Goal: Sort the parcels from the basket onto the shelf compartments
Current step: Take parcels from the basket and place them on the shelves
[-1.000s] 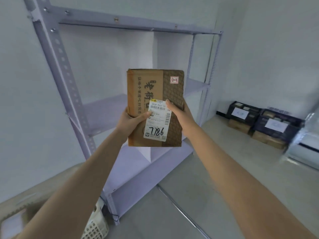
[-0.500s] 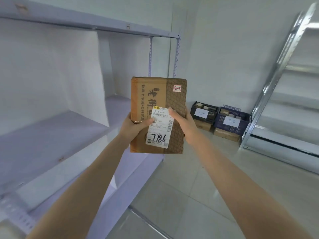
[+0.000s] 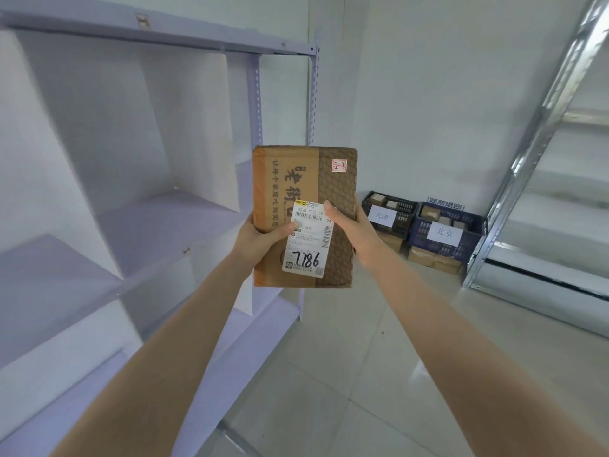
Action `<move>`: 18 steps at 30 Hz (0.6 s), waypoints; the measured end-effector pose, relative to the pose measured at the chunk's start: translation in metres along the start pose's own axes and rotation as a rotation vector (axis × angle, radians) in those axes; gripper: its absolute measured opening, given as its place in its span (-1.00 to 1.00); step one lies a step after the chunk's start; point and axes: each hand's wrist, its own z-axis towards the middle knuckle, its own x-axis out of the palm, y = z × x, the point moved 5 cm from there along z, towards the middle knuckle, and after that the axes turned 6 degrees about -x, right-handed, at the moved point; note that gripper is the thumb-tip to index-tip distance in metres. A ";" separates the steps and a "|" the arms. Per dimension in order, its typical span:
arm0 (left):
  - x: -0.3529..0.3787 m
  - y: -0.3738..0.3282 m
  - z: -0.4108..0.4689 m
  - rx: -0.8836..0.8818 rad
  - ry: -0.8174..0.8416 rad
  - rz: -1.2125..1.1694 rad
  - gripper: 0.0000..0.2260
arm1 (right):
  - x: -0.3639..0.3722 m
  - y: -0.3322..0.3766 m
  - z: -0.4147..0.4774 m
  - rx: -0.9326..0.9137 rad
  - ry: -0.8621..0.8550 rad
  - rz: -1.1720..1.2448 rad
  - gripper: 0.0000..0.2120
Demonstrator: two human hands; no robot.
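Observation:
I hold a brown cardboard parcel [image 3: 304, 179] upright in front of me with both hands. It carries a white shipping label with "7186" handwritten on it and a small red-edged sticker reading "2-3" near its top right. My left hand [image 3: 260, 234] grips its left edge, thumb on the label. My right hand [image 3: 351, 225] grips its right edge. The lilac shelf [image 3: 171, 222] with white dividers stands to the left; the compartments that I see hold nothing. The basket is out of view.
Two dark crates [image 3: 445, 225] with white paper signs sit on cardboard boxes against the far wall. A bare metal rack [image 3: 540, 133] stands at the right. Pale tiled floor lies between the two shelves.
My view has swung to the right along the lilac shelf, bringing the crates and the metal rack into sight. The parcel stays held in both hands at the same height.

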 end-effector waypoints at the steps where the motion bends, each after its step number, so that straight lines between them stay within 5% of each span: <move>1: 0.010 -0.001 0.012 0.005 -0.010 0.002 -0.42 | -0.012 -0.002 0.012 0.003 0.011 -0.008 -0.57; 7: 0.048 0.012 0.070 -0.006 -0.091 0.007 -0.33 | -0.061 -0.029 0.078 0.045 0.115 -0.074 -0.45; 13: 0.057 0.032 0.126 -0.050 -0.154 0.018 -0.32 | -0.076 -0.064 0.140 0.090 0.179 -0.066 -0.57; 18: 0.056 0.050 0.186 -0.080 -0.162 0.012 -0.22 | -0.083 -0.095 0.204 0.106 0.271 -0.110 -0.22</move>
